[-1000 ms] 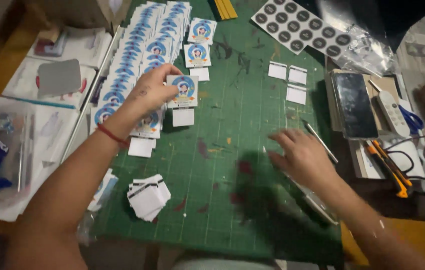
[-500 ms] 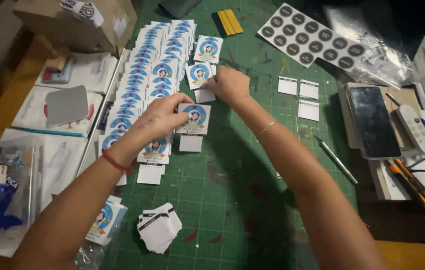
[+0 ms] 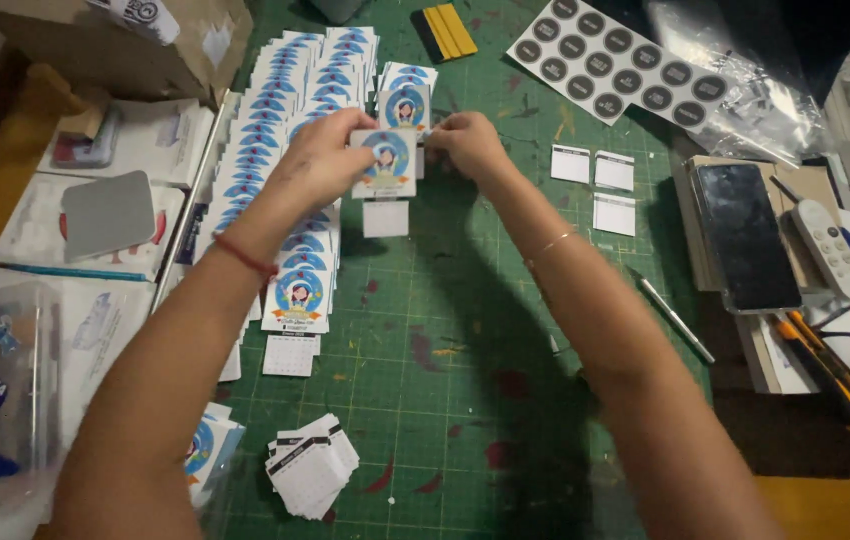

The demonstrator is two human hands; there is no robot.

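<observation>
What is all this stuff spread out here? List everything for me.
cutting mat: one, green, under the work
printed card: one, white with a blue circle, held up between both hands
rows of cards: many, blue and white, overlapping on the mat's left
small white pads: several, mat's right; a stack near the bottom
sticker sheet: one, dark circles, top right
phone: one, black, right
remote: one, white, beside the phone
utility knife: one, orange and black, right
cardboard box: one, brown, top left
left hand: grips the card's left edge
right hand: at the card's right edge
</observation>
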